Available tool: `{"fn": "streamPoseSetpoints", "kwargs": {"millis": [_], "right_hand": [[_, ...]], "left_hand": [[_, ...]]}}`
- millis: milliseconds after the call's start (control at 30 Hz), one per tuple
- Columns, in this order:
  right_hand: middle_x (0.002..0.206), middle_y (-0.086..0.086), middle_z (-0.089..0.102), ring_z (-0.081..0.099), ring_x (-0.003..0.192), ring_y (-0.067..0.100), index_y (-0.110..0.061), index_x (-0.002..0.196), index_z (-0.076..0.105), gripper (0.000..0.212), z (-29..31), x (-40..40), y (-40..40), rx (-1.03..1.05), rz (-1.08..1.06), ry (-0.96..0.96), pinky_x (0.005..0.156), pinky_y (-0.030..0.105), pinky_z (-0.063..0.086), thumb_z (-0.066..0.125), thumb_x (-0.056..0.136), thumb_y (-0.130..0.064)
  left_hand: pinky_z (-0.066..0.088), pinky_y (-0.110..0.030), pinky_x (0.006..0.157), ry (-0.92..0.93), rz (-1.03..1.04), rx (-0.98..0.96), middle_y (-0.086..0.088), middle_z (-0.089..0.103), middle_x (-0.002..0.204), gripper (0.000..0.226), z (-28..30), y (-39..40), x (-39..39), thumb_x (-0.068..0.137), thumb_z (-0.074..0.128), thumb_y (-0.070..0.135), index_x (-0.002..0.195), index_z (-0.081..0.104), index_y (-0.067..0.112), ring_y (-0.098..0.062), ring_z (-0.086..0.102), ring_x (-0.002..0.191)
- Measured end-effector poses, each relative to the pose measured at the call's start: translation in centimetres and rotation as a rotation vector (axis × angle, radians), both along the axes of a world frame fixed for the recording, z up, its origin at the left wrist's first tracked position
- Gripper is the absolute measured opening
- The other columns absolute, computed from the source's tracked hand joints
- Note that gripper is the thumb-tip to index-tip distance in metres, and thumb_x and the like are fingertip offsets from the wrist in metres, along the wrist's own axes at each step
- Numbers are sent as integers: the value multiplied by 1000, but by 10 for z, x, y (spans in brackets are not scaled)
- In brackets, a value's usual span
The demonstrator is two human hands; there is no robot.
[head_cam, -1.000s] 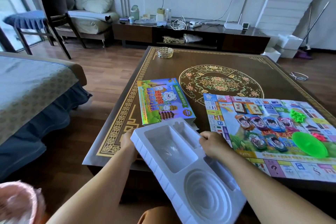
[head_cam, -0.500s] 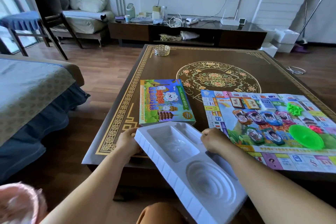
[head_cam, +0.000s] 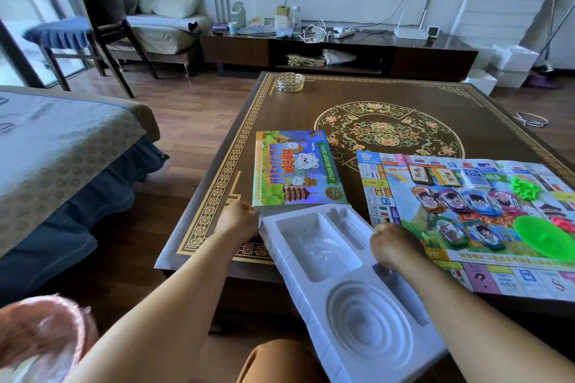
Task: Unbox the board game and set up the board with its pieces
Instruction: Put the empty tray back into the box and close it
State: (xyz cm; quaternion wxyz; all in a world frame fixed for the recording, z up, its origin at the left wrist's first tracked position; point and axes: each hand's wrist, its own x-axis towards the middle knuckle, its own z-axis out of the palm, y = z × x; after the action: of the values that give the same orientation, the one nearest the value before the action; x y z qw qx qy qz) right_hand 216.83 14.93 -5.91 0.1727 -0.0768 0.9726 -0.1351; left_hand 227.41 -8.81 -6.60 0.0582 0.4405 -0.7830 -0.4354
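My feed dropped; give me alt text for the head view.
Both hands, left hand and right hand, grip an empty white plastic insert tray over the table's near edge. Game box lid lies beyond; unfolded game board with cards, green dish lies right.

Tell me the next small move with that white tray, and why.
Probably set the white plastic tray down on the bare tabletop, clear of the game board. Its compartments look empty, both the left hand and right hand are busy holding it, and cards and green pieces already lie on the board.

One tray (head_cam: 348,283), one box (head_cam: 297,169), perhaps eight cards (head_cam: 476,200)
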Motion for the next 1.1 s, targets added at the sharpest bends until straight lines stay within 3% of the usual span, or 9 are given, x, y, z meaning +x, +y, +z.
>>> {"fn": "streamPoseSetpoints", "kwargs": {"millis": [67,167,267,400,500,733,833,933,1100], "right_hand": [[107,16,61,58,94,32,-8,104,58,22,1,1,-2,9,6,8,71,29,44,42,89,-11],[100,14,59,57,94,32,-10,100,56,19,2,1,-1,-7,2,11,69,28,42,40,90,-12],[83,9,51,54,83,30,-11,88,50,10,1,-1,0,-20,1,5,60,27,36,40,90,-12],[93,13,55,58,94,32,-12,93,52,13,3,0,-2,-21,-27,17,69,28,39,40,89,-11],[107,16,61,58,98,32,-8,101,57,20,5,3,-8,6,-32,64,70,27,39,43,87,-7],[120,15,60,57,111,34,-6,116,58,29,16,5,-26,62,-55,141,82,33,46,47,89,-9],[115,15,63,58,108,34,-4,111,61,27,17,1,-37,23,-101,120,76,31,45,53,85,-6],[121,16,59,56,113,34,-4,119,54,33,13,-5,-52,-40,-138,125,83,33,46,53,86,-5],[127,18,52,52,115,36,-4,125,41,36,2,-28,-78,-244,-251,135,88,38,43,47,95,-24]], "left_hand": [[40,-27,65,-16,8,-31,-13,69,86,28,3,0,-8,90,51,30,80,66,10,-31,64,88],[39,-25,54,-91,-14,-47,-9,67,81,33,4,1,-17,87,58,38,92,68,7,-25,62,70],[42,-25,58,-142,-60,-65,-6,64,81,22,3,-1,-22,82,64,27,94,68,9,-23,58,69],[51,-28,63,-184,-91,-95,-8,66,79,18,0,-4,-23,78,56,6,87,71,8,-26,64,73],[43,-26,64,-170,-84,-151,-10,69,82,15,-6,-6,-18,81,57,14,78,71,13,-29,64,80],[50,-31,79,-86,-99,-185,-11,70,101,24,-4,0,-15,88,52,17,104,70,19,-32,63,96],[48,-31,81,-89,-138,-218,-12,68,108,26,-4,-1,-14,90,52,20,110,67,15,-33,61,102],[50,-32,80,-106,-164,-234,-13,69,105,26,-6,-4,-13,88,53,21,109,68,15,-34,62,99],[51,-32,75,-157,-239,-277,-12,70,97,26,-11,-15,-10,85,45,14,95,69,15,-34,62,93]]}}
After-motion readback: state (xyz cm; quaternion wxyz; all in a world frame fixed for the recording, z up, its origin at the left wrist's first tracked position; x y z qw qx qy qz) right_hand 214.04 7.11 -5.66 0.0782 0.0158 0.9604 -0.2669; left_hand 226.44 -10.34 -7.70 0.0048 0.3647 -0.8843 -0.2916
